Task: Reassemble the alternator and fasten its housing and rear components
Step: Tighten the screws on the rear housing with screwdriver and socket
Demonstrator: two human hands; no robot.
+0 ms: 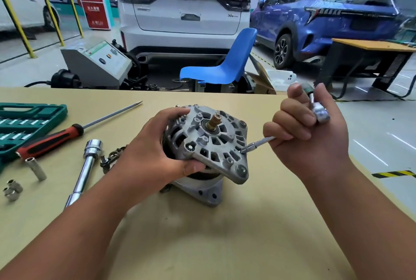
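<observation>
The grey alternator (211,144) stands in the middle of the tan table (202,234), its rear housing tilted toward me and a brass-coloured shaft end (215,121) sticking up. My left hand (155,151) grips the alternator's left side, thumb under the housing edge. My right hand (308,131) holds a chrome ratchet (318,112) with a thin extension (258,143); the extension's tip sits on a bolt (242,150) at the housing's right rim.
On the left lie a red-and-black screwdriver (67,133), a chrome socket bar (86,167), loose sockets (13,189), a small dark bracket part (112,156) and a green tool case (24,126). Beyond the table's far edge are a blue chair (225,63) and parked cars.
</observation>
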